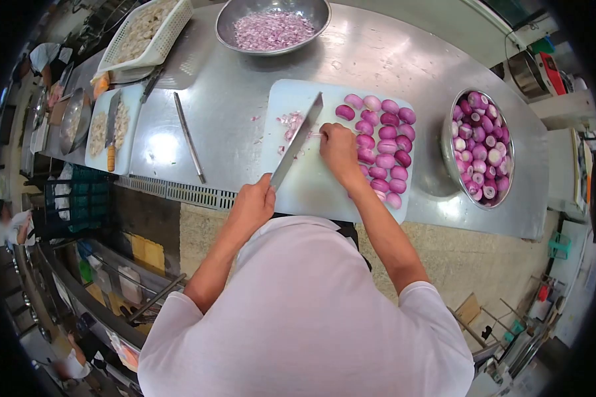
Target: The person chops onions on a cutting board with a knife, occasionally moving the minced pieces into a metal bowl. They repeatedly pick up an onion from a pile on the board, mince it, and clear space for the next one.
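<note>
My left hand is wrapped round the handle of a large kitchen knife. Its broad blade slants up and away across the white cutting board. Just right of the blade, my right hand has its fingers curled down on a piece of red onion, mostly hidden under the fingertips. Chopped onion lies along the blade's left side. Rows of peeled red onion halves cover the right part of the board.
A metal bowl of red onions stands at right; a metal bowl of chopped onion is at the back. A steel rod lies left. Another cutting board holds a wooden-handled knife. A white basket stands behind it.
</note>
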A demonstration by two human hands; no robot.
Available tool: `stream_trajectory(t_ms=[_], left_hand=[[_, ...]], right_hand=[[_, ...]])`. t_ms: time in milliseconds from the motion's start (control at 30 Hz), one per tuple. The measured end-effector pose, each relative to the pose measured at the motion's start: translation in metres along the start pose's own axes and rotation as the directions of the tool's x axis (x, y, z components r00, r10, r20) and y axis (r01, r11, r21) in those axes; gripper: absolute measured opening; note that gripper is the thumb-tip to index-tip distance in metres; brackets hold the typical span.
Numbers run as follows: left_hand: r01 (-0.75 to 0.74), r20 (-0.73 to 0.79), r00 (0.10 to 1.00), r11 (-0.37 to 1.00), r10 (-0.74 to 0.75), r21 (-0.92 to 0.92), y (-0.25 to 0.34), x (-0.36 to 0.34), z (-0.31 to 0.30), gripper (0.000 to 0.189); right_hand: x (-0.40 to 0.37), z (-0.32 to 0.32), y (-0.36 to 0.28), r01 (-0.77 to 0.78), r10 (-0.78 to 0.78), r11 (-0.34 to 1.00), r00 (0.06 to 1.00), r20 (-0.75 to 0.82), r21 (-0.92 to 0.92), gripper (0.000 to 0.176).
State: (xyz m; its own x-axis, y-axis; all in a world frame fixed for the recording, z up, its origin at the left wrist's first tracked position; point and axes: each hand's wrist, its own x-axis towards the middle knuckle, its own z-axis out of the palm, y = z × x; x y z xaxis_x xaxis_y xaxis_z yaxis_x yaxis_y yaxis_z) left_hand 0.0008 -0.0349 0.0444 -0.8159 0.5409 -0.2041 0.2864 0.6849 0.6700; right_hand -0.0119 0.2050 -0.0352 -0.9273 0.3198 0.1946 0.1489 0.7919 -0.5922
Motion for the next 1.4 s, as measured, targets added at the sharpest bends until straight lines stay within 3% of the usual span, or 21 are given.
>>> stream_trajectory(t_ms=[300, 500, 600, 733, 833, 900, 933, 1000, 1033, 1100, 1200, 1233, 1300, 1333, 1400], left_hand=[[0.014, 0.094, 0.995, 0.999, -0.018, 0.049, 0.003, 0.004, 0.007, 0.014], [0.001, 0.079, 0.997, 1.0, 0.002, -0.03, 0.002, 0.001, 0.004, 0.015], [-0.005, 0.089, 0.996, 0.998, -0.001, 0.068, -0.003, 0.01, 0.007, 0.019], [-0.029, 0.076, 0.997, 0.999, 0.025, 0.046, 0.005, 0.005, -0.002, 0.016], [-0.068, 0.149, 0.987, 0.998, 0.066, 0.011, -0.007, 0.004, 0.006, 0.017], [0.246, 0.286, 0.94, 0.949, -0.185, -0.198, -0.02, 0.013, 0.004, 0.02], [0.246, 0.286, 0.94, 0.948, -0.184, -0.2, -0.027, 0.017, 0.003, 0.02], [0.102, 0.064, 0.993, 0.992, -0.098, -0.079, -0.036, 0.022, 0.0, 0.022], [0.108, 0.059, 0.993, 0.991, -0.103, -0.079, -0.038, 0.02, -0.001, 0.022], [-0.036, -0.025, 0.999, 0.999, 0.037, 0.04, -0.037, 0.02, -0.004, 0.02], [-0.122, 0.094, 0.988, 0.992, 0.122, -0.007, -0.034, 0.002, -0.004, 0.02], [-0.116, 0.085, 0.989, 0.993, 0.117, -0.007, -0.039, -0.001, -0.002, 0.02], [-0.022, 0.151, 0.987, 0.982, 0.051, -0.186, -0.047, -0.005, -0.002, 0.019], [0.149, 0.234, 0.967, 0.972, -0.105, -0.18, -0.047, -0.002, -0.009, 0.02], [0.099, 0.157, 0.985, 0.981, -0.073, -0.168, -0.052, 0.002, -0.009, 0.016]], right_hand=[[-0.005, -0.029, 0.012, -0.024, 0.038, 0.996, 0.988, -0.15, 0.091, 0.011], [0.007, -0.053, 0.028, -0.092, 0.114, 0.991, 0.962, -0.247, 0.099, 0.014], [0.013, -0.056, 0.037, -0.117, 0.142, 0.987, 0.954, -0.263, 0.109, 0.015], [0.02, -0.063, 0.041, -0.104, 0.125, 0.991, 0.945, -0.301, 0.084, 0.016], [0.025, -0.063, 0.045, -0.077, 0.099, 0.993, 0.958, -0.268, 0.091, 0.018], [0.03, -0.061, 0.042, -0.084, 0.105, 0.989, 0.978, -0.178, 0.125, 0.019], [0.032, -0.059, 0.044, -0.083, 0.105, 0.989, 0.978, -0.178, 0.123, 0.019], [0.038, -0.049, 0.049, 0.029, -0.014, 0.994, 0.99, -0.142, 0.109, 0.017], [0.039, -0.043, 0.049, 0.034, -0.019, 0.993, 0.99, -0.138, 0.113, 0.017], [0.042, -0.037, 0.05, 0.095, -0.094, 0.995, 0.99, -0.107, 0.005, 0.022], [0.043, -0.037, 0.05, 0.09, -0.089, 0.996, 0.993, -0.077, 0.017, 0.017], [0.043, -0.037, 0.048, 0.099, -0.097, 0.995, 0.993, -0.073, 0.02, 0.017], [0.039, -0.039, 0.044, 0.014, -0.011, 0.998, 0.999, -0.044, 0.055, 0.018], [0.035, -0.039, 0.041, 0.015, -0.013, 0.998, 0.999, -0.043, 0.054, 0.018], [0.024, -0.036, 0.031, -0.043, 0.034, 0.987, 0.998, 0.062, 0.153, 0.016]])
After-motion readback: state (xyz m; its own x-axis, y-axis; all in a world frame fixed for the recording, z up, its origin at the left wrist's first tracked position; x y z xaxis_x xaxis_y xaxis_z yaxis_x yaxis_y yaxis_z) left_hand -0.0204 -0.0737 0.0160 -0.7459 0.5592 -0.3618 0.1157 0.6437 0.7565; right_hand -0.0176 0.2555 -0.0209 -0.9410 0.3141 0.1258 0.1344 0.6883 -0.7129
